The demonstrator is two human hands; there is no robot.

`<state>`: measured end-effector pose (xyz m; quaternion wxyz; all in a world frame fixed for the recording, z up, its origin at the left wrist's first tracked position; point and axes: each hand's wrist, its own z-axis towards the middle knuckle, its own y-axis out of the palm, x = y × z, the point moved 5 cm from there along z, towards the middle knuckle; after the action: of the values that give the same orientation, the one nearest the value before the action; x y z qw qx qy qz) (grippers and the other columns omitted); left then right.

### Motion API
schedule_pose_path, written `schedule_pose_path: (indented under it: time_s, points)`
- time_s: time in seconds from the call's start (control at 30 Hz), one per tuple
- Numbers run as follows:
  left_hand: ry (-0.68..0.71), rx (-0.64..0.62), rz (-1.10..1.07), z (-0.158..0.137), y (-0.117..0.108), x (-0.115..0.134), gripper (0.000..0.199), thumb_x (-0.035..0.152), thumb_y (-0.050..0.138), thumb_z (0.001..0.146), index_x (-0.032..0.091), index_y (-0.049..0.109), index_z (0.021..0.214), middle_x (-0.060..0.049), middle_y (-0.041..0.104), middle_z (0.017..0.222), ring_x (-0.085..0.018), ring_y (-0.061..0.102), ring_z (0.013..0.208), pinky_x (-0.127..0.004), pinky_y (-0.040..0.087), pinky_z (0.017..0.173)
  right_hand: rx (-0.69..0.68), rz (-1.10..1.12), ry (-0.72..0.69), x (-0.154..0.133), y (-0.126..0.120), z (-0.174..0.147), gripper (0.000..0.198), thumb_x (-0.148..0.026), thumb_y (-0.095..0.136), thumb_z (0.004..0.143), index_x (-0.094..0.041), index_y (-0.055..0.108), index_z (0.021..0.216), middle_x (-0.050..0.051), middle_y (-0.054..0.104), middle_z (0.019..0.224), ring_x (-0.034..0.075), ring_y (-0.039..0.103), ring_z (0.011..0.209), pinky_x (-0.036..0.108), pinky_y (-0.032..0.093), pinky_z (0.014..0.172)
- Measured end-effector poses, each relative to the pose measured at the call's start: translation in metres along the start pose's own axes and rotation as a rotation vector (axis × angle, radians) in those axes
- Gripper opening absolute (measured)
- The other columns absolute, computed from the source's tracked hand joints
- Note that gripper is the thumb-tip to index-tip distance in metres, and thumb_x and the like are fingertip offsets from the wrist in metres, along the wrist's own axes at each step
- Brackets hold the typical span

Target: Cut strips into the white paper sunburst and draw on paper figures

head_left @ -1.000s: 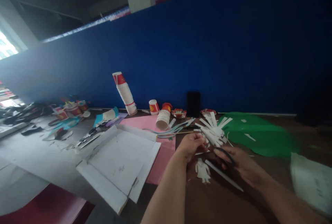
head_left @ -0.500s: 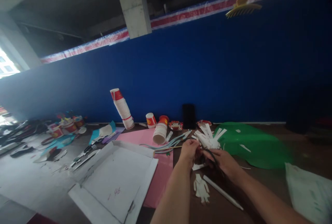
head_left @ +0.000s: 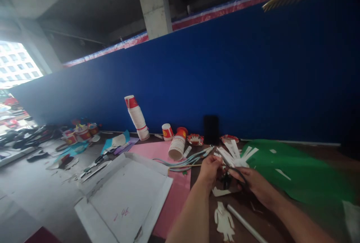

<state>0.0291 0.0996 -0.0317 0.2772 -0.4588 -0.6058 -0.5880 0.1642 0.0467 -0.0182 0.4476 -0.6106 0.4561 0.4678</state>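
The head camera shows the left hand (head_left: 210,170) just right of the middle of the frame, thumb and fingers pressed together on what looks like a small pale piece (head_left: 224,165), too tiny and blurred to make out fully. Just to its right, the right hand (head_left: 254,185) has its fingers curled around the dark handles of the scissors (head_left: 238,173), whose blades point up and left toward the pinching fingertips; whether the blades touch the piece, I cannot tell.

Half a second ago the hands were closer together; now a gap shows between them. The white scrap (head_left: 221,191) below them is also more exposed. I judge from this that the snipping is still under way, with the left hand feeding and steadying while the right one works the scissors.

The white figure cutout (head_left: 224,222) lies flat at the lower edge, right of centre, apart from both hands, with the white rod (head_left: 244,222) slanting just beside it. Behind the hands the white paper strips (head_left: 233,151) fan out, next to the green sheet (head_left: 281,175) at the right of the frame.
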Motion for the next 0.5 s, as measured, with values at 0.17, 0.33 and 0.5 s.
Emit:
schedule_pose_path:
  time_s: [0.17,0.33,0.5]
  points:
    - [0.019,-0.035,-0.014,-0.003,0.001,0.003,0.06,0.055,0.09,0.043,0.016,0.054,0.069,0.006,0.051,0.054,-0.006,0.048,0.049,-0.023,0.043,0.056,0.016,0.041,-0.027,-0.005,0.002,-0.008,0.048,-0.066,0.073,0.071,-0.019,0.072,0.079,-0.002,0.058,0.063,0.014,0.049,0.056,0.026,0.036,0.051]
    - [0.024,-0.042,-0.011,-0.006,0.001,0.005,0.056,0.051,0.091,0.046,0.016,0.054,0.069,0.006,0.051,0.054,-0.006,0.049,0.05,-0.022,0.043,0.055,0.007,0.055,-0.031,-0.008,0.004,-0.011,0.051,-0.069,0.07,0.073,-0.019,0.072,0.084,-0.003,0.056,0.061,0.014,0.048,0.056,0.026,0.037,0.051]
    - [0.012,-0.02,-0.008,-0.007,0.001,0.006,0.051,0.046,0.09,0.051,0.016,0.053,0.069,0.007,0.05,0.053,-0.006,0.048,0.049,-0.022,0.043,0.056,0.01,0.03,-0.061,-0.012,0.005,-0.011,0.05,-0.068,0.07,0.072,-0.019,0.067,0.074,-0.002,0.055,0.062,0.014,0.047,0.056,0.026,0.036,0.052]
